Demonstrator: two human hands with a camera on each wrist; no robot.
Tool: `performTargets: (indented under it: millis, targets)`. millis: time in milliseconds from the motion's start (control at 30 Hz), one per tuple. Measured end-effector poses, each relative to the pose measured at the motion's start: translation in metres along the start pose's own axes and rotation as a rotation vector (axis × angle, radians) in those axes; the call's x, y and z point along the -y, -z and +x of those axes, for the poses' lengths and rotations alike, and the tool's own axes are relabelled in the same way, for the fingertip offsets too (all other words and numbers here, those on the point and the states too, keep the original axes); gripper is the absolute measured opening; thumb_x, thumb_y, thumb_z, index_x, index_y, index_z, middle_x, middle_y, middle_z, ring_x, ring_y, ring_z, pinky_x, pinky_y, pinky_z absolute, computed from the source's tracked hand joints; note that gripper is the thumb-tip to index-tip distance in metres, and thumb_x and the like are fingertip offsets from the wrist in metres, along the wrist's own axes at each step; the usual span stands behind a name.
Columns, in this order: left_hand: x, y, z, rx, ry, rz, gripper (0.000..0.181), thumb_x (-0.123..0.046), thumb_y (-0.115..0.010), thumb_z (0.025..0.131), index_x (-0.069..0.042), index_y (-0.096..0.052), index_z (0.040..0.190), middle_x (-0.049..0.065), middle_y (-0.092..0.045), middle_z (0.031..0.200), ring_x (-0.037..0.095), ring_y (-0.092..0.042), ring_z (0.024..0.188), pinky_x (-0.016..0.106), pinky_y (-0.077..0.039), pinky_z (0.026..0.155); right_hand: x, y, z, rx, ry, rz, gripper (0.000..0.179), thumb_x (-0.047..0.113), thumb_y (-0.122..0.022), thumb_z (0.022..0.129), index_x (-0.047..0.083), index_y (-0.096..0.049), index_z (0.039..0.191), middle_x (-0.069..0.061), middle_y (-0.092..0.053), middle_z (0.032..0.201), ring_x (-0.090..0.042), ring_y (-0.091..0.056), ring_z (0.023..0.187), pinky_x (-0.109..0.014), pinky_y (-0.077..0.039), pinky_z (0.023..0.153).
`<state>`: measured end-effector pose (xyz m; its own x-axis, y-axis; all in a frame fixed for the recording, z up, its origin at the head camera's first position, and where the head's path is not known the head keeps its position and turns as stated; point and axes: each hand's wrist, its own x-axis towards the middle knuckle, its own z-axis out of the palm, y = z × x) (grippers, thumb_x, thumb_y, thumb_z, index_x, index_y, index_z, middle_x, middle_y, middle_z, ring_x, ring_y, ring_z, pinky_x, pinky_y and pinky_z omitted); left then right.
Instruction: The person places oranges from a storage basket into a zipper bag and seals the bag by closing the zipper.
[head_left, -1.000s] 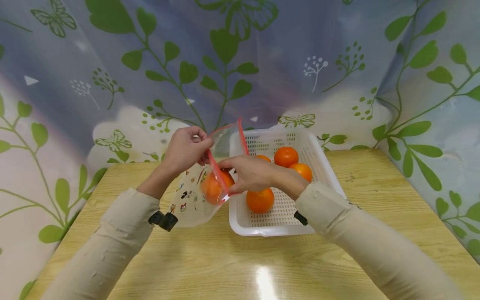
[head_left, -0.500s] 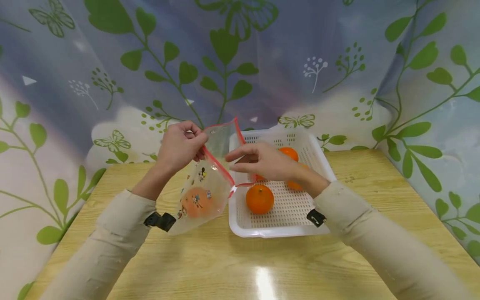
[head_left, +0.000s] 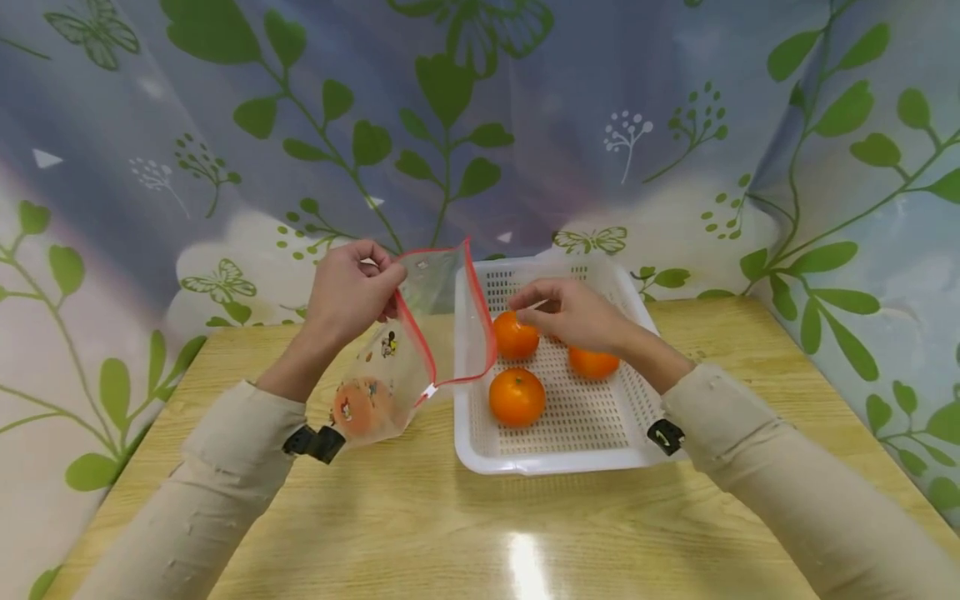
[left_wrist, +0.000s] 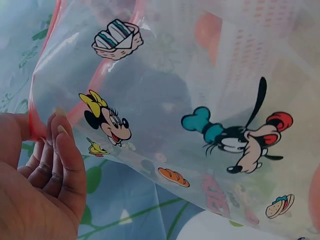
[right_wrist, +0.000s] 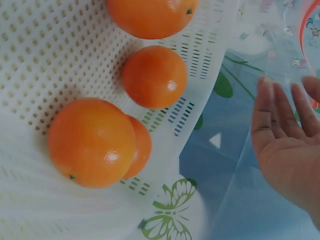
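My left hand (head_left: 351, 287) pinches the red-trimmed edge of a clear zip bag (head_left: 420, 350) printed with cartoon figures. The bag's mouth gapes toward the right, and one orange (head_left: 362, 406) rests in its bottom corner. My right hand (head_left: 581, 312) hovers over the white plastic basket (head_left: 495, 462), fingers loosely bent and holding nothing. Below it lie several oranges: a front one (head_left: 517, 398), another near the fingertips (head_left: 516, 336) and a third (head_left: 592, 363) by the wrist. The right wrist view also shows a smaller orange (right_wrist: 142, 145) partly hidden behind a larger one (right_wrist: 92, 142).
Both bag and basket are on a light wooden table (head_left: 420, 517), the basket to the bag's right. Behind the table hangs a blue and white curtain (head_left: 570, 133) with leaves and butterflies. The bag's mouth overlaps the basket's left rim in the head view.
My right hand has let go of an orange inside the bag and moved right, out over the basket. That orange has slid down to the bag's bottom. The left hand has shifted slightly left.
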<state>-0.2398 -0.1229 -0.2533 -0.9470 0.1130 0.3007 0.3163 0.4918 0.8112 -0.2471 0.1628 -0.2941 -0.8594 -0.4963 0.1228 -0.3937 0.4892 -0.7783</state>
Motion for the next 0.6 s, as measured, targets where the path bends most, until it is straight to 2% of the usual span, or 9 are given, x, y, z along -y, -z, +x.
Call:
performTargets:
  millis: [167, 233, 333, 433, 500, 600]
  targets:
    - [-0.001, -0.001, 0.000, 0.002, 0.004, 0.075, 0.012, -0.018, -0.052, 0.088, -0.006, -0.054, 0.088, 0.012, -0.060, 0.054, 0.025, -0.063, 0.052, 0.034, -0.047, 0.050, -0.001, 0.000, -0.005, 0.154, -0.013, -0.180, 0.032, 0.016, -0.060, 0.094, 0.005, -0.060, 0.123, -0.008, -0.061, 0.120, -0.023, -0.059, 0.101, -0.039, -0.047, 0.087]
    - [-0.001, -0.001, 0.001, 0.000, 0.007, 0.127, 0.013, -0.020, -0.052, 0.088, -0.008, -0.054, 0.088, 0.010, -0.060, 0.055, 0.024, -0.063, 0.053, 0.034, -0.041, 0.047, 0.002, -0.002, -0.008, 0.226, -0.049, -0.244, 0.037, 0.019, -0.060, 0.094, 0.005, -0.056, 0.128, -0.008, -0.058, 0.125, -0.024, -0.058, 0.104, -0.040, -0.046, 0.089]
    - [-0.004, -0.001, 0.001, 0.003, 0.010, 0.221, 0.014, -0.023, -0.051, 0.088, -0.010, -0.055, 0.087, 0.006, -0.061, 0.058, 0.023, -0.062, 0.054, 0.033, -0.035, 0.045, 0.004, -0.007, -0.010, 0.343, -0.084, -0.367, 0.047, 0.024, -0.061, 0.093, 0.005, -0.051, 0.135, -0.009, -0.053, 0.134, -0.026, -0.053, 0.116, -0.043, -0.041, 0.096]
    - [-0.006, -0.001, 0.003, 0.011, 0.003, 0.317, 0.014, -0.024, -0.050, 0.087, -0.011, -0.055, 0.086, 0.003, -0.062, 0.060, 0.020, -0.061, 0.054, 0.033, -0.032, 0.045, 0.005, -0.015, -0.009, 0.444, -0.076, -0.495, 0.053, 0.025, -0.063, 0.092, 0.005, -0.047, 0.139, -0.009, -0.048, 0.140, -0.026, -0.046, 0.126, -0.042, -0.034, 0.103]
    - [-0.008, 0.000, 0.005, 0.016, -0.005, 0.369, 0.013, -0.024, -0.050, 0.087, -0.012, -0.056, 0.084, 0.001, -0.063, 0.061, 0.018, -0.061, 0.054, 0.033, -0.032, 0.045, 0.005, -0.021, -0.008, 0.484, -0.063, -0.545, 0.054, 0.024, -0.064, 0.092, 0.005, -0.047, 0.139, -0.008, -0.047, 0.141, -0.026, -0.041, 0.130, -0.042, -0.031, 0.106]
    - [-0.011, 0.002, 0.008, 0.021, -0.021, 0.426, 0.013, -0.025, -0.050, 0.085, -0.013, -0.056, 0.082, -0.001, -0.063, 0.060, 0.017, -0.060, 0.052, 0.032, -0.032, 0.044, 0.006, -0.029, -0.004, 0.516, -0.069, -0.562, 0.058, 0.020, -0.065, 0.090, 0.007, -0.044, 0.142, -0.007, -0.043, 0.145, -0.026, -0.037, 0.133, -0.041, -0.028, 0.108]
